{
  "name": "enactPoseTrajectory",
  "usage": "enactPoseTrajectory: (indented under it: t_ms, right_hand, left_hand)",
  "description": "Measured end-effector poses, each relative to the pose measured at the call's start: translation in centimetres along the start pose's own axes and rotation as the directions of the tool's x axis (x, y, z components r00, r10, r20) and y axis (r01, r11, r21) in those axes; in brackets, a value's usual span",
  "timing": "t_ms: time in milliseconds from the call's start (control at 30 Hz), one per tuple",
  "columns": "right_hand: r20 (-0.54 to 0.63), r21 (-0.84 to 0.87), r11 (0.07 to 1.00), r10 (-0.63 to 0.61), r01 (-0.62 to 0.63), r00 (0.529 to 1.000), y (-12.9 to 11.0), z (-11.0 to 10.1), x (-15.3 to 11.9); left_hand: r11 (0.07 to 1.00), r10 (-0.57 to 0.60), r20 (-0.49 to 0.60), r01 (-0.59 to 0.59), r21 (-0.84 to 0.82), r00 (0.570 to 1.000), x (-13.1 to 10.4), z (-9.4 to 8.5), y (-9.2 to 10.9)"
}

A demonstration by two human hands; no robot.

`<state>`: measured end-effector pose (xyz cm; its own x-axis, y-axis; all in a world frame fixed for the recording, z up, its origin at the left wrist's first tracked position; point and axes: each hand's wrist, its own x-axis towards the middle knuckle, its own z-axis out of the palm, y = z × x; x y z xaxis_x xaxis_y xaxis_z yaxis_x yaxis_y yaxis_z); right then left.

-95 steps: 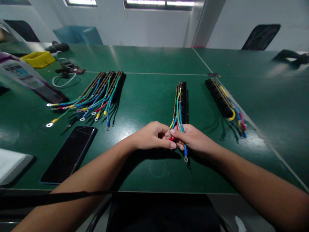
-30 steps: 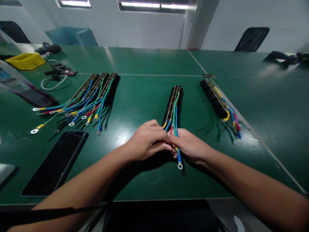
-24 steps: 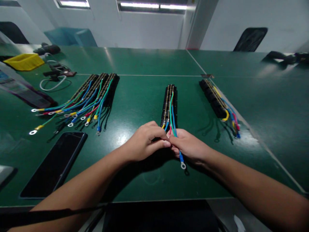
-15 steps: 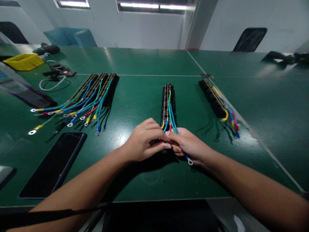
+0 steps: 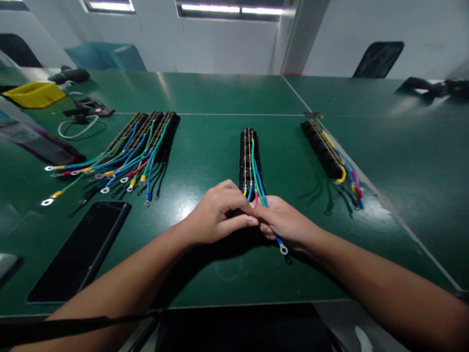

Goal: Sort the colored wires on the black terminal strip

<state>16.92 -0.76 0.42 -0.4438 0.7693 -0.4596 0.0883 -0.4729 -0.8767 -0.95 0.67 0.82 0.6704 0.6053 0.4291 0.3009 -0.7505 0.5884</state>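
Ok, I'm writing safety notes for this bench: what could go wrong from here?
Wires bunched in the right hand may strain their joints on the middle black strip if tugged. Those from the three strips at left cross one another and might snag if one is lifted.

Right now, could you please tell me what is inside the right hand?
Green and blue wires run from the black strip into the right hand, and one ring terminal sticks out. What the hand covers, including any other wire ends, cannot be seen.
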Motion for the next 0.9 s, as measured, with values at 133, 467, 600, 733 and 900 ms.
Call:
enactPoseTrajectory:
  t_ms: [133, 467, 600, 733, 900]
  right_hand:
    - [0.01, -0.02, 1.0, -0.013, 0.013, 1.0, 0.12, -0.06, 0.06]
    - [-0.014, -0.072, 0.997, -0.041, 0.04, 0.999, 0.78, -0.07, 0.24]
    - [-0.017, -0.112, 0.993, -0.028, 0.026, 0.999, 0.39, -0.05, 0.06]
    - [-0.046, -0.08, 0.997, -0.005, 0.001, 0.999, 0.26, 0.0, -0.03]
    - [-0.061, -0.115, 0.993, -0.04, 0.033, 0.997, 0.53, 0.13, 0.01]
  left_hand:
    - [1.0, 0.013, 0.005, -0.013, 0.009, 1.0, -0.05, 0.07, 0.08]
    - [0.995, -0.098, 0.019, 0.098, -0.011, 0.995, 0.04, -0.1, 0.27]
    - [0.999, 0.039, 0.005, -0.039, -0.003, 0.999, -0.2, 0.0, -0.14]
    - [0.998, 0.07, 0.011, -0.07, 0.002, 0.997, -0.33, 0.12, -0.3]
    - [0.997, -0.068, 0.018, 0.068, 0.036, 0.997, 0.05, 0.16, 0.26]
